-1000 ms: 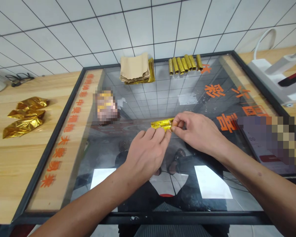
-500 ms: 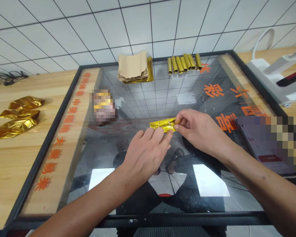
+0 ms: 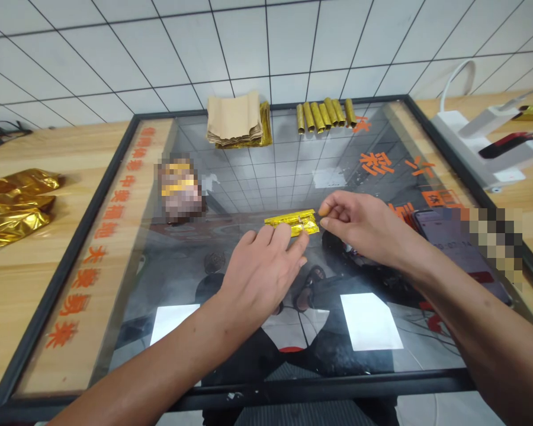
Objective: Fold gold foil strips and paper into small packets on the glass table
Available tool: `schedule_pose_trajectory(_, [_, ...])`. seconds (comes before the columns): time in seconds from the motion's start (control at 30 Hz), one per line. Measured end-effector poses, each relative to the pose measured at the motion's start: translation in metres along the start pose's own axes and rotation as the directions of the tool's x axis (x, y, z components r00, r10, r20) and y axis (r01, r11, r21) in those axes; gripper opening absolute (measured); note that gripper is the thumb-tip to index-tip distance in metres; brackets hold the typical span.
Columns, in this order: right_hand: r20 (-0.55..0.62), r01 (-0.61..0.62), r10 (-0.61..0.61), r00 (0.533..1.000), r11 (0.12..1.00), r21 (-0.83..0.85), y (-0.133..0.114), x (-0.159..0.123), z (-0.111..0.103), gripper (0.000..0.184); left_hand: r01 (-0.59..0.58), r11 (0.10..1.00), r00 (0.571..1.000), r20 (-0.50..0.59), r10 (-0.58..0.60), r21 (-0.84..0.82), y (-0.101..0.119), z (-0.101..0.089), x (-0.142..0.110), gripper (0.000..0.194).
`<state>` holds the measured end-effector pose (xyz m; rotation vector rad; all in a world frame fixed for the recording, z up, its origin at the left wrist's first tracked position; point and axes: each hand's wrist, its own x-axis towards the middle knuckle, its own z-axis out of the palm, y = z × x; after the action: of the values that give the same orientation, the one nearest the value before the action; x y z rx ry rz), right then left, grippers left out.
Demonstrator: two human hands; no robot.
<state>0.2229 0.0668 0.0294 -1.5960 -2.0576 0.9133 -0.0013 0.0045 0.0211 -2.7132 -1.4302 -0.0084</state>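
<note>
A folded strip of gold foil lies on the dark glass tabletop, with small pale bits near its right end. My left hand holds it down with bent fingers from the near side, the fingertips partly hidden beneath the hand. Just off the strip's right end is my right hand. Its thumb and index tips are close but slightly apart, nothing visible between them, and the other fingers are curled.
Behind stand a stack of brown paper on gold sheets and several gold foil tubes. Crumpled gold foil lies left on the wood. A blurred packet sits left on the glass. Rightward are a phone and white power strip.
My right hand has let go of the foil's right end and moved slightly away from it. The left hand stays on the foil. The camera view has shifted a little.
</note>
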Motion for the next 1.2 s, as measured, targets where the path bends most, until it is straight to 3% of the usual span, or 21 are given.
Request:
schedule_pose_trajectory(0.13, [-0.012,-0.016,0.016,1.000,1.000,0.013,-0.003,-0.003,-0.003,0.009,0.006,1.000,1.000,-0.010,-0.006,0.008,0.001,0.002,-0.001,0.036])
schedule_pose_trajectory(0.43, [-0.021,-0.024,0.020,1.000,0.967,-0.254,-0.005,-0.001,0.008,0.008,0.010,1.000,1.000,0.023,-0.010,0.010,0.001,-0.001,0.001,0.038])
schedule_pose_trajectory(0.77, [-0.013,-0.019,0.016,1.000,0.962,-0.271,-0.009,-0.002,0.008,0.008,0.009,0.999,1.000,-0.020,-0.008,0.039,0.002,0.003,-0.002,0.038])
schedule_pose_trajectory(0.97, [0.017,-0.009,0.013,1.000,0.980,-0.199,-0.006,0.000,0.002,0.002,0.010,0.999,0.999,-0.052,-0.009,0.034,0.003,0.003,-0.002,0.037])
schedule_pose_trajectory(1.1, [-0.038,0.069,-0.074,0.997,0.990,-0.124,-0.011,-0.009,-0.004,0.012,0.005,0.999,0.997,-0.072,-0.002,0.032,0.004,0.004,-0.003,0.037])
schedule_pose_trajectory(1.2, [-0.133,0.230,-0.254,0.958,0.958,-0.170,-0.015,-0.024,0.002,0.030,0.007,1.000,0.997,-0.078,-0.005,0.023,0.004,0.005,-0.003,0.036])
